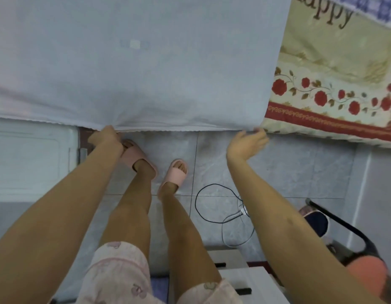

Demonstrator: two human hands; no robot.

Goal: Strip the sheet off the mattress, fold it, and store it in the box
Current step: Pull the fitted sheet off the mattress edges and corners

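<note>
A pale blue-white sheet point(135, 62) hangs stretched in front of me and fills the upper left of the view. My left hand point(106, 138) pinches its scalloped lower edge near the middle. My right hand point(248, 142) holds the sheet's lower right corner, fingers curled at the edge. To the right lies the mattress, under a cream cover with red roses and a red border point(330, 91). A white box with a lid point(30, 159) sits on the floor at the left, partly behind the sheet.
My feet in pink slippers point(174, 174) stand on grey floor tiles. A black cable point(214, 202) loops on the floor by my right arm. A white stool or small table point(242, 279) is behind my legs, a black chair frame point(343, 233) at right.
</note>
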